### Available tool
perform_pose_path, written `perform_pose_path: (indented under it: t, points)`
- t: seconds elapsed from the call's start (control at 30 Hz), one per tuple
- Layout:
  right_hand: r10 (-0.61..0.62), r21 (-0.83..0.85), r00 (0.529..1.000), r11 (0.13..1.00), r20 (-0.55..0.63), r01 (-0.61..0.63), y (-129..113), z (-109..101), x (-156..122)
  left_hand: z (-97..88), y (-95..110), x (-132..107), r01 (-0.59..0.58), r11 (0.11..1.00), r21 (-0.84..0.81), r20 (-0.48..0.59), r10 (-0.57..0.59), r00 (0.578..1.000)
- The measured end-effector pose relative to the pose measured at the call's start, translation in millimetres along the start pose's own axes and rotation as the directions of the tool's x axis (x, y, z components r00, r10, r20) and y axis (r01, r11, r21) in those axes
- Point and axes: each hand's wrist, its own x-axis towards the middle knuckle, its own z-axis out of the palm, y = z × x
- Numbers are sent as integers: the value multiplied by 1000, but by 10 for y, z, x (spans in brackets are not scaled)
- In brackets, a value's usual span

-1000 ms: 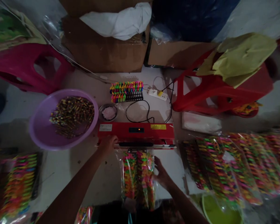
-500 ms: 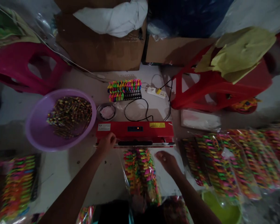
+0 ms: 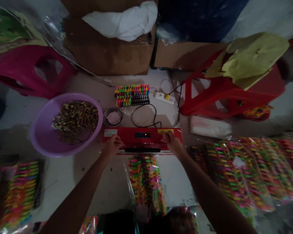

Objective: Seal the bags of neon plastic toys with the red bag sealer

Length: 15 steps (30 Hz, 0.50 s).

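A red heat sealer [image 3: 141,136] lies across the middle of the white floor. My left hand [image 3: 112,147] rests with curled fingers on the left end of its press bar. At the bar's right end my right hand [image 3: 171,143] presses down, fingers bent over the edge. A clear bag [image 3: 144,182] packed with bright multicoloured small toys runs from the sealer's jaw back toward me, between my two arms. The bag's open end lies under the bar.
A purple basin [image 3: 39,136] of small dark pieces sits left. A small metal bowl [image 3: 113,117], a black rack of coloured toys [image 3: 132,95] and a power strip [image 3: 165,98] lie behind the sealer. Filled bags [image 3: 234,169] spread right, more at left [image 3: 17,191]. Red stool [image 3: 224,94], pink stool [image 3: 26,71], cardboard boxes [image 3: 107,52].
My right hand left the bag's side and moved up onto the right end of the sealer bar. The left hand stayed on the left end. The bag sits straighter.
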Motion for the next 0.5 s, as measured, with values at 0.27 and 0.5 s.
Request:
perform_pose_path:
  t: [0.27, 0.5]
  points:
    - [-145, -333, 987, 930, 63, 157, -111, 190, -85, -81, 24, 19, -157, 934, 322, 257, 73, 964]
    - [13, -6, 1000, 1000, -17, -13, 7, 122, -27, -66, 214, 35, -168, 905, 390, 208, 92, 974]
